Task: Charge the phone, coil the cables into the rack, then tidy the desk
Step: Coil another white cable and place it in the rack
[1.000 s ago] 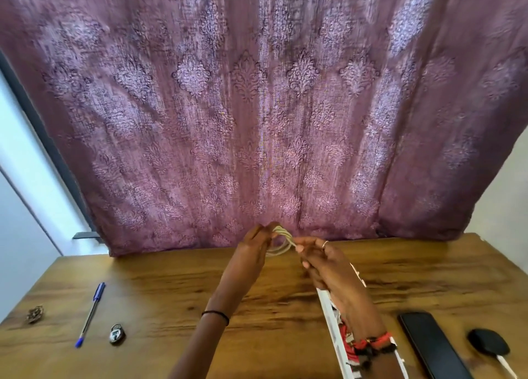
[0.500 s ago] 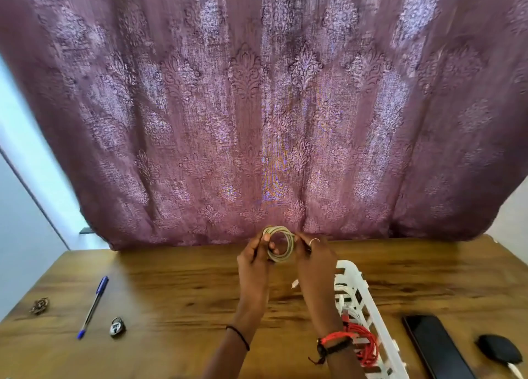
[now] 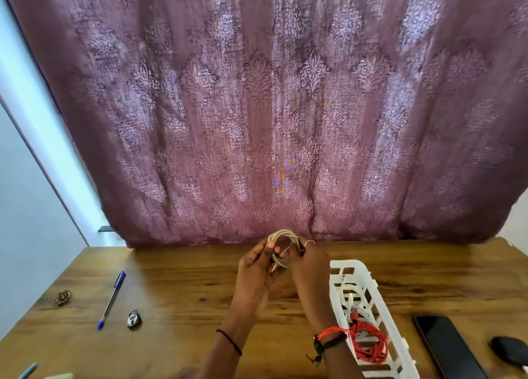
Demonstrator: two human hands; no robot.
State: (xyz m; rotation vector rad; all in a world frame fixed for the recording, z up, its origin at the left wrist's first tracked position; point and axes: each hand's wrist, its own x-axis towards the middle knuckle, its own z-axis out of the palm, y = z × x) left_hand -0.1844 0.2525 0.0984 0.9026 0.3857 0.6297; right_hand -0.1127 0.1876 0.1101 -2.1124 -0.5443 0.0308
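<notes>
Both the left hand (image 3: 257, 267) and right hand (image 3: 310, 264) gripped the coiled beige cable (image 3: 281, 246) between them, just left of the white rack (image 3: 374, 296).

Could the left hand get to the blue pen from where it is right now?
Probably, once freed: the left hand grips the coiled cable together with the right hand. Only bare desk lies between it and the blue pen; the padlock sits beside the pen, not across the way.
</notes>
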